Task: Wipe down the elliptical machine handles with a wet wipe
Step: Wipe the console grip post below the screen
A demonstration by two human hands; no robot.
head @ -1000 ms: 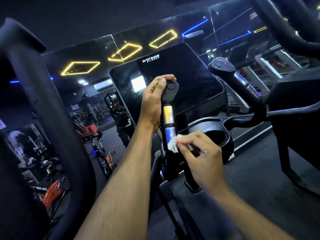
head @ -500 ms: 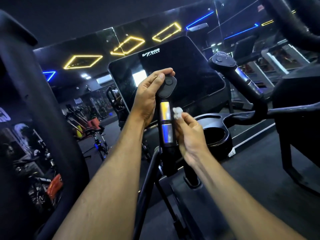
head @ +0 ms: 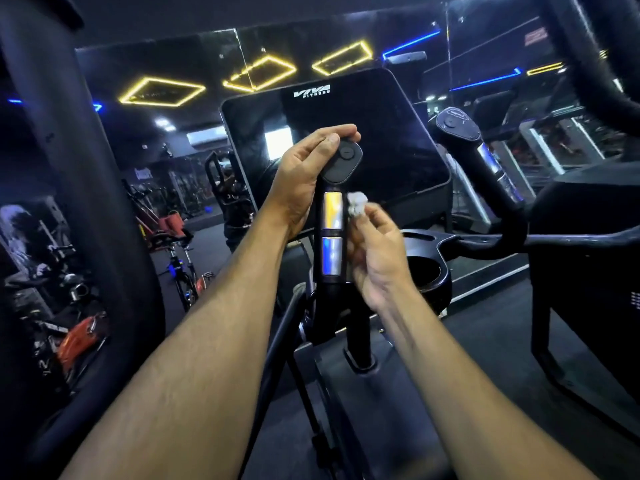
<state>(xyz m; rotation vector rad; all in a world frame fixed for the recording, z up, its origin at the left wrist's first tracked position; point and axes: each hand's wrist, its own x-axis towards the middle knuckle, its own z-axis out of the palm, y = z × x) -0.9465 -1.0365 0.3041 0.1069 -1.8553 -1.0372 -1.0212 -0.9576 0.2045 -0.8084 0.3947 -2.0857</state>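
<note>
Wipe (head: 356, 202) higher on handle (head: 333, 237) than before; right hand (head: 377, 261) pinching.

Dim gym, yellow and blue ceiling lights (head: 162, 91) glowing, wide-angle bending at edges.

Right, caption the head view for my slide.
Left hand steadies the elliptical handle while right hand rubs a wet wipe along it.

Dim gym: yellow diamond ceiling lights (head: 162, 91), wall mirror (head: 156, 150), dark floor (head: 485, 341).
</note>
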